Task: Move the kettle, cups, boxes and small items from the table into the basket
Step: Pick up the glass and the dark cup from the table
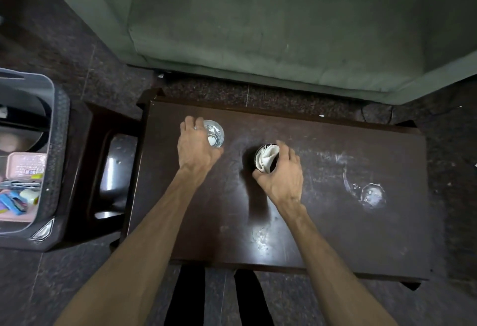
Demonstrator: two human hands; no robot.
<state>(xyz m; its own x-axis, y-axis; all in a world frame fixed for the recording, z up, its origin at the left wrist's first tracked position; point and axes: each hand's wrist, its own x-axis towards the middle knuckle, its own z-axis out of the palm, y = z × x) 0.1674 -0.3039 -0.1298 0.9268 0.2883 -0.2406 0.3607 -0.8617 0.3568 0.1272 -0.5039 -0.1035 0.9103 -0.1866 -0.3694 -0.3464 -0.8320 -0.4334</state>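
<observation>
On the dark wooden table stand two items. My left hand is wrapped around a clear glass near the table's far left. My right hand grips a dark cup stuffed with white tissue at the table's middle. Both stand on the tabletop. The grey basket sits on the floor at the left, apart from the table. It holds a pink box, a dark round vessel and small colourful items.
A dark stool stands between the basket and the table. A green sofa lies beyond the table's far edge. White ring marks stain the table's right side. My legs show below the near edge.
</observation>
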